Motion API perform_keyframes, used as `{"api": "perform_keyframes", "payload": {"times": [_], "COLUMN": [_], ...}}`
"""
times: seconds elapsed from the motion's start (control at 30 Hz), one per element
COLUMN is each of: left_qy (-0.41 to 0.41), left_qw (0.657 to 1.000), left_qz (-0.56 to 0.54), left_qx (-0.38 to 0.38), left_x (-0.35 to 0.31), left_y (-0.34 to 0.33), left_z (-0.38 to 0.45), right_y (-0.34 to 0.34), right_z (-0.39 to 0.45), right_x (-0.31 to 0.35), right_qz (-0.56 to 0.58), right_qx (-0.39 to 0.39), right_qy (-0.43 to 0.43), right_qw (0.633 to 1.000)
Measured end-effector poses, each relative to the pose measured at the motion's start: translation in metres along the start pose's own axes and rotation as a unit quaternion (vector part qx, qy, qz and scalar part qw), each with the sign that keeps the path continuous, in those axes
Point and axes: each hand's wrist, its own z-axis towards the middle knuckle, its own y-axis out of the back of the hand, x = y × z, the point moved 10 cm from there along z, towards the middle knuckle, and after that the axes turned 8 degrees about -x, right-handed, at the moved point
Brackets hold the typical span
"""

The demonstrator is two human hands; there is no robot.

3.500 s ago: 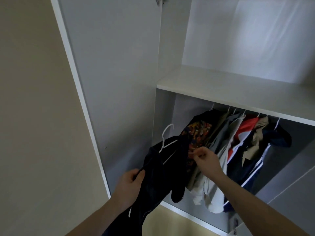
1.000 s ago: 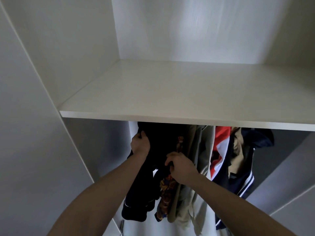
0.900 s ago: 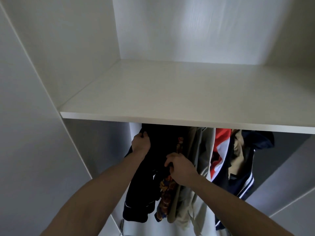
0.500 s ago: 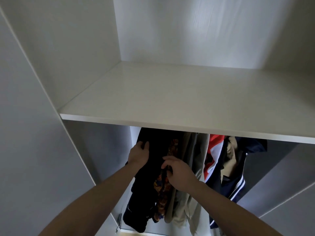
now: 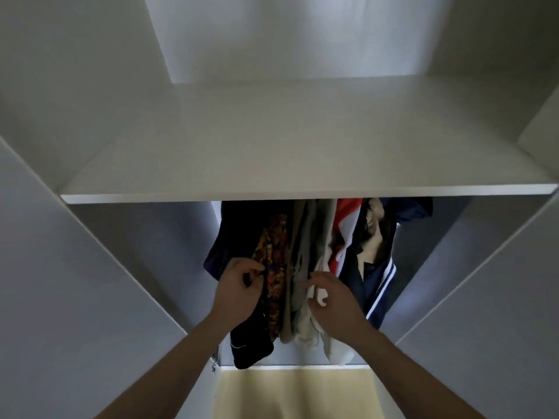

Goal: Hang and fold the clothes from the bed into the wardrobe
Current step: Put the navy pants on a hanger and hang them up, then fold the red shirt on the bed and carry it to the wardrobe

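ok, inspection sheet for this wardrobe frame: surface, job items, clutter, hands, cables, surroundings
Surface: white shelf above the hanging space, bare where visible.
Job's things: dark garment hangs leftmost, then patterned shirt, beige clothes, red-and-white top, navy striped jacket. Rail and hangers hidden by the shelf.
Clutter: nothing seen.
Hands: left hand has its fingers curled at the seam between dark garment and patterned shirt; whether its grip closes on cloth is unclear. Right hand has its fingers loosely curled in front of the beige clothes.
Cables: nothing seen.
Surroundings: wardrobe doors open on both sides; yellowish floor below.
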Motion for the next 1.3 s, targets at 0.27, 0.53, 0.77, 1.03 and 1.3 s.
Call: {"api": "perform_keyframes", "payload": {"times": [0.27, 0.53, 0.77, 1.03, 1.3], "left_qy": [-0.155, -0.330, -0.436, -0.496, -0.525], "left_qw": [0.953, 0.817, 0.667, 0.546, 0.400], "left_qz": [-0.039, -0.031, -0.033, -0.074, -0.130], "left_qx": [0.258, 0.471, 0.603, 0.671, 0.740], "left_x": [-0.083, -0.152, -0.199, -0.241, -0.252], "left_y": [-0.095, -0.156, -0.165, -0.116, -0.009], "left_z": [-0.056, -0.195, -0.401, -0.670, -0.944], "right_y": [0.081, 0.117, 0.125, 0.089, 0.023], "right_z": [-0.127, -0.337, -0.560, -0.830, -1.075], "right_x": [-0.038, -0.034, 0.016, 0.101, 0.209], "right_qz": [0.010, -0.005, -0.008, -0.039, -0.053], "right_qx": [-0.210, -0.380, -0.522, -0.604, -0.678], "right_qy": [-0.199, -0.374, -0.454, -0.527, -0.577], "right_qw": [0.957, 0.846, 0.722, 0.596, 0.453]}}
